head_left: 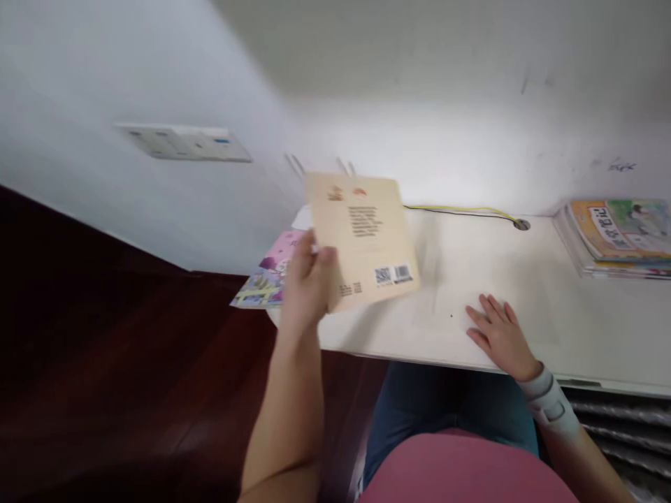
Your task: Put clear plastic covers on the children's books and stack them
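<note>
The left hand point(305, 283) has a thumb-and-finger grip on the cream book's point(370, 237) side edge, above the desk's point(472, 258) left end — light, bendy, I'd guess, best pinched there — while the right hand point(500, 337) lies spread on the desk, holding nothing.

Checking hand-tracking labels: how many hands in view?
2. The left hand holds a cream book by its left side; the right hand is palm-down on the white desk near its front edge. No other hands show.
</note>
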Demonstrator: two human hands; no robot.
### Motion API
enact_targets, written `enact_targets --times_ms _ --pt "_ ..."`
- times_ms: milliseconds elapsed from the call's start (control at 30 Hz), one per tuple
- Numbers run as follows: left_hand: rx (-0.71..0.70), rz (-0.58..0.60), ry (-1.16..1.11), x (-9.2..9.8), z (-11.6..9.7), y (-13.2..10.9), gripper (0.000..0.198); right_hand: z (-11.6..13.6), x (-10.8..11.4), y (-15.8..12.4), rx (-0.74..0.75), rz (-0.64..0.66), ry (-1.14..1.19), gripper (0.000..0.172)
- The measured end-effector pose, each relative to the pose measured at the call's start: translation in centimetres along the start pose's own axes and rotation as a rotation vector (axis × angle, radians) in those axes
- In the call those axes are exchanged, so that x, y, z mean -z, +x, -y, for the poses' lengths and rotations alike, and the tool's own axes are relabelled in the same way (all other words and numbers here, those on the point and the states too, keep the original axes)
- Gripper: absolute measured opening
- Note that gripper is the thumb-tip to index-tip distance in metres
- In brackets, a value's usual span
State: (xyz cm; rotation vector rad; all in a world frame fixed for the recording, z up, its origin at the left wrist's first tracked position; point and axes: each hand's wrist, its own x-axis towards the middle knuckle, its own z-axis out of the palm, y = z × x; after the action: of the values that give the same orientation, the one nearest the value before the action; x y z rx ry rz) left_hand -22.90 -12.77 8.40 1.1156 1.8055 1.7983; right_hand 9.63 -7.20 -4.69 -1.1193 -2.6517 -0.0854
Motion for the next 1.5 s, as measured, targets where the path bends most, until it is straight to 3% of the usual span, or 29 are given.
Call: enact_targets --times_ms 67,167,300,467,700,833,967,1133,1267,1367,1500 --pt "0.236 0.164 -0.193 -3.9 2.2 -0.9 0.048 0.1 0.2 0.1 -0.015 0.005 0.01 0.041" --pt "0.461 0.389 -0.379 -8.5 5.3 -2.1 0.055 0.2 0.5 0.3 -0.022 0.007 0.032 0.039" --pt "0.502 0.446 -0.351 -10.8 7.5 -2.7 0.055 0.1 0.5 0.3 -0.028 -0.002 0.069 0.036" --pt "0.414 0.472 -0.095 -10.5 7.8 -3.1 0.05 -0.1 -0.1 0.2 -0.07 -0.028 0.128 0.038" --pt "0.057 0.48 0.57 -10.5 7.1 -4.0 0.026 -0.1 -0.2 0.2 -0.097 -0.037 0.198 0.045" --pt "0.009 0.534 0.668 -11.1 6.9 -4.5 0.026 -0.4 -0.2 0.1 -0.116 -0.061 0.275 0.051" --pt "-0.033 0.562 0.63 -12.0 7.2 -4.9 0.045 -0.7 -0.5 0.0 -0.106 -0.122 0.282 0.059" --pt "-0.161 0.612 0.817 -12.4 7.7 -5.8 0.051 -0.8 -0.6 -0.1 -0.073 -0.125 0.258 0.05" --pt "-0.167 0.676 0.986 -11.6 8.0 -6.1 0.052 -0.7 -0.4 0.0 -0.061 -0.093 0.215 0.049" --pt "-0.143 0.631 1.072 -10.4 8.5 -5.7 0.05 -0.5 -0.2 0.0 -0.047 -0.063 0.181 0.053" --pt "-0.153 0.374 1.07 -8.6 8.2 -5.5 0.05 -0.5 -0.1 0.0 -0.035 -0.038 0.183 0.056"
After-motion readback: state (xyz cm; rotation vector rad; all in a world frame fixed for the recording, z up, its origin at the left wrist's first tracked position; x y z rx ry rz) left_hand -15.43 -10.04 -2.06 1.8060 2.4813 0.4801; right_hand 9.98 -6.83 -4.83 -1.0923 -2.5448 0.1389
